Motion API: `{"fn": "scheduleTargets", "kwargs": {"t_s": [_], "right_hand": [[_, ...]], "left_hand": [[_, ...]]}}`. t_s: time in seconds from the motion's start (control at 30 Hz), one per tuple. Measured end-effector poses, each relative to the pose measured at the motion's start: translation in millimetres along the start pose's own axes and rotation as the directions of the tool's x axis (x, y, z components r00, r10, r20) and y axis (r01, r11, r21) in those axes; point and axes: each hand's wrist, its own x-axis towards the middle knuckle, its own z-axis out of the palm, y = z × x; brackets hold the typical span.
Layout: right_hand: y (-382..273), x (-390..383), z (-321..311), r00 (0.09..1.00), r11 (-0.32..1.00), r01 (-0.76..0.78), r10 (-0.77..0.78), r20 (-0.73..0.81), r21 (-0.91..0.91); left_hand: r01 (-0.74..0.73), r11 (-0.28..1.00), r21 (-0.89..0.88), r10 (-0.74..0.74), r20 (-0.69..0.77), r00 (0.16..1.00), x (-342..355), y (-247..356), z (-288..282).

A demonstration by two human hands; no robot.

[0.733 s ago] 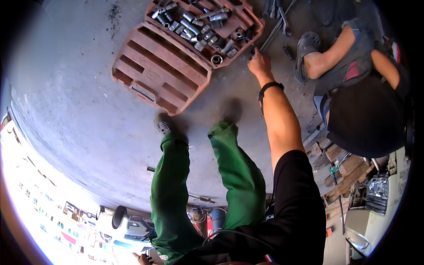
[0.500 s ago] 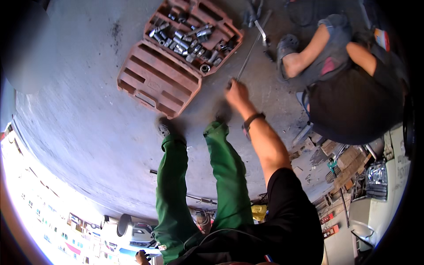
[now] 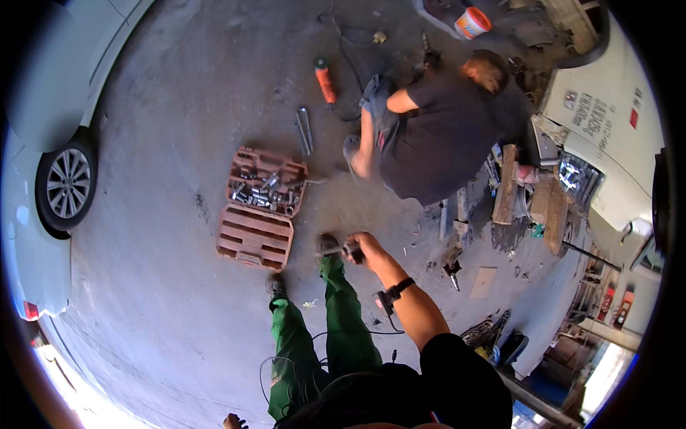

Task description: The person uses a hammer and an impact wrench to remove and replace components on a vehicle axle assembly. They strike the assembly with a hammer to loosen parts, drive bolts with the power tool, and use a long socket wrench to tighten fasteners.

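Observation:
My right hand (image 3: 369, 250) is out in front of my right shin, fingers wrapped round a metal bar (image 3: 329, 251) with a thick dark part at the fist. The bar points left over my right shoe; its exact kind is unclear. Only a bit of my left hand (image 3: 232, 422) shows at the lower edge, with something dark at its fingers; its grip cannot be made out. On the floor ahead, left of my right hand, a brown socket case (image 3: 255, 237) lies open. Several loose metal sockets (image 3: 261, 197) fill its far half.
A co-worker (image 3: 446, 136) crouches at the far right, beside wooden blocks (image 3: 505, 184) and a white vehicle (image 3: 607, 100). Two metal bars (image 3: 305, 131) and an orange-and-green bottle (image 3: 325, 82) are on the floor beyond the case. A parked car (image 3: 28, 243) stands left.
The view has swung, taking in more floor and the car at left. My right hand still grips a bar, which pointed away from me before and now points left.

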Motion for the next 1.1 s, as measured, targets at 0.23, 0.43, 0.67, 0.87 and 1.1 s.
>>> {"fn": "scheduleTargets", "kwargs": {"t_s": [0.23,0.43,0.67,0.87,1.1], "right_hand": [[109,-174,-42,0.966,0.965,0.196,-0.221,-0.132,-0.175],[192,-354,-34,0.797,0.899,0.436,-0.409,-0.444,-0.046],[270,-584,-43,0.207,0.160,0.978,-0.791,-0.575,0.132],[365,-624,-102,-0.287,0.227,0.882,-0.435,-0.853,-0.413],[508,-648,-187,-0.329,0.735,0.538,-0.267,-0.906,-0.412]], "left_hand": [[-0.186,0.981,-0.060,0.190,0.085,0.978,18,124,-40],[-0.481,0.877,0.005,0.468,0.220,0.856,-5,250,-35],[-0.723,0.689,0.048,0.678,0.311,0.666,-118,301,7],[-0.824,0.525,0.215,0.720,0.404,0.564,-182,283,91],[-0.922,0.293,0.251,0.647,0.658,0.385,-293,196,176]]}}
